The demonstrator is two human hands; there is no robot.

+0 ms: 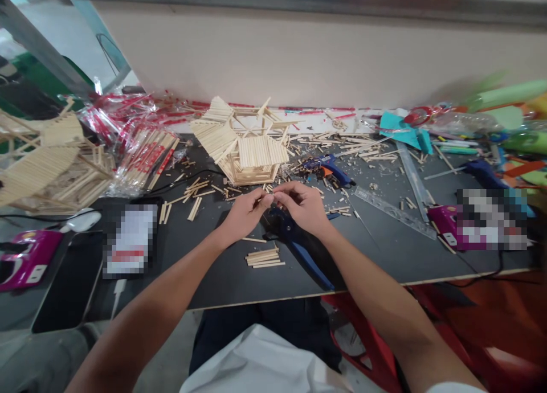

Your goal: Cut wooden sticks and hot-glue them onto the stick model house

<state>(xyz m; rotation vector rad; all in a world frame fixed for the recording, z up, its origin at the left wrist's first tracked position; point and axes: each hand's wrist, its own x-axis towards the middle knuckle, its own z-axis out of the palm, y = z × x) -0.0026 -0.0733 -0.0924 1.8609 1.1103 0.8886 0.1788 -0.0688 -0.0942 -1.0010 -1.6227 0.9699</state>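
My left hand (244,213) and my right hand (304,205) meet fingertip to fingertip over the dark table, both in a pinch. Whatever lies between the fingers is too small and covered to name. Beneath my right hand and forearm lies a blue-handled cutting tool (305,259), its head partly hidden. Just beyond the hands stands a house-like model (262,152) built of pale wooden sticks, with slatted roof panels. A small bundle of cut sticks (264,258) rests nearer the table's front edge.
A blue glue gun (331,170) lies beyond my right hand, among scattered stick offcuts. Clear rulers (395,212) are to the right. On the left are wrapped chopsticks (147,151), two phones (70,282) and another stick model (47,171). Purple boxes (447,225) sit at both sides.
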